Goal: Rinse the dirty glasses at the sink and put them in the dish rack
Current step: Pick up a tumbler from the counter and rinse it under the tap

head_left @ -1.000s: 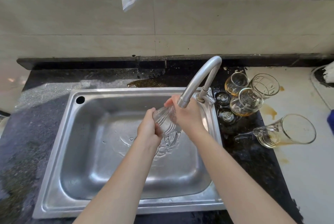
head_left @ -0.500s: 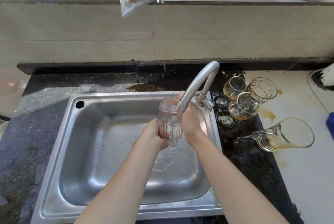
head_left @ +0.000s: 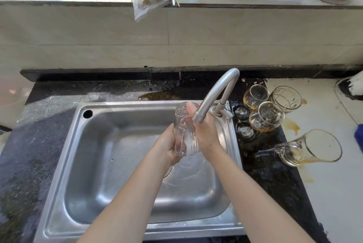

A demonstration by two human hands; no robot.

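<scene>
While the clear ribbed drinking glass [head_left: 183, 134] hangs over the stainless steel sink basin [head_left: 110, 164], it sits pressed between both hands, and the next move turns on that grip. The left hand [head_left: 166, 145] wraps the lower left side, its fingers curled behind the glass and mostly out of sight. The right hand [head_left: 205, 131] lies along the right side, its fingers [head_left: 190, 107] reaching up to the top end. Both hands are closed on the glass, not spread wide. The long axis runs nearly upright in the head view, leaning a little. The narrower, closed-looking end is up and away from the person, beside the outlet of the curved grey metal faucet [head_left: 216, 93]. The wider end is low and nearer the person (I take that end for the mouth, so it would point down into the basin to drain, though the ribbing blurs it). No stream is clearly visible, only ripples in the basin below. Since both hands touch the glass, neither is nearer, and either could carry it off alone. No dish rack is in view, so the way there cannot be told. The amber-stained glasses [head_left: 266, 117] waiting on the surface [head_left: 334, 193] lie to the right, nearer the right hand, one of them tipped on its side.
</scene>
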